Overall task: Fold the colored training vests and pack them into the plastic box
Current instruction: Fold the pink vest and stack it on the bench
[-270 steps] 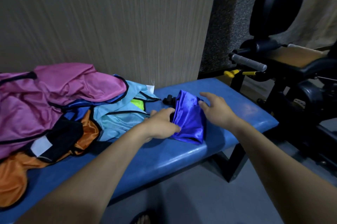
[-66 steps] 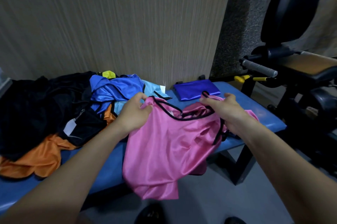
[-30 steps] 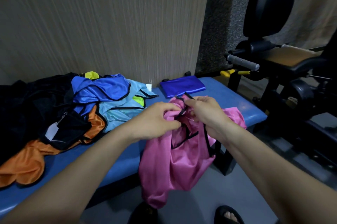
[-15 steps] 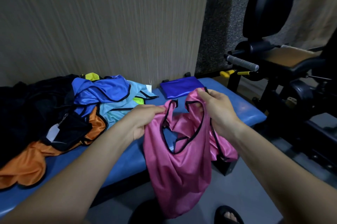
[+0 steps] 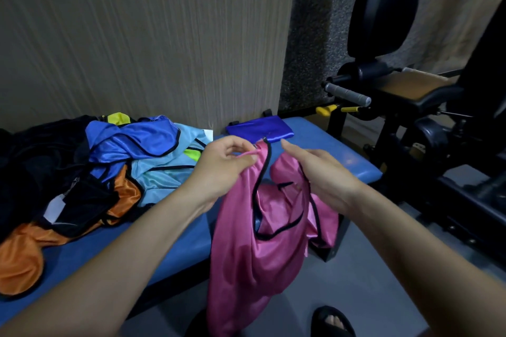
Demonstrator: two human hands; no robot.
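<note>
Pink vest (image 5: 254, 249) hangs in front of the blue bench (image 5: 175, 243), its lower half drooping past the bench edge toward the floor. Left hand (image 5: 221, 166) pinches one shoulder strap between thumb and fingertips at the top of the vest; right hand (image 5: 320, 172) lies on the other strap with fingers nearly straight, and whether it actually grasps the fabric underneath cannot be told from this angle. A folded blue vest (image 5: 260, 129) lies flat at the far end of the bench against the wall (image 5: 153, 35), and a pile of unfolded vests (image 5: 115, 169) covers the left part. No plastic box is in view. The step in hand looks like finding the two shoulders so the vest can be squared up for folding. To do it well, each hand should likely take a firm pinch at the top of its strap, then draw apart until the neckline with its black trim pulls straight and the body hangs without twist. The satin looks slippery, so a loose hold could let one side slide and bunch. Laying the vest flat on the bare bench between the pile and the folded one would give room to smooth it before the first fold.
</note>
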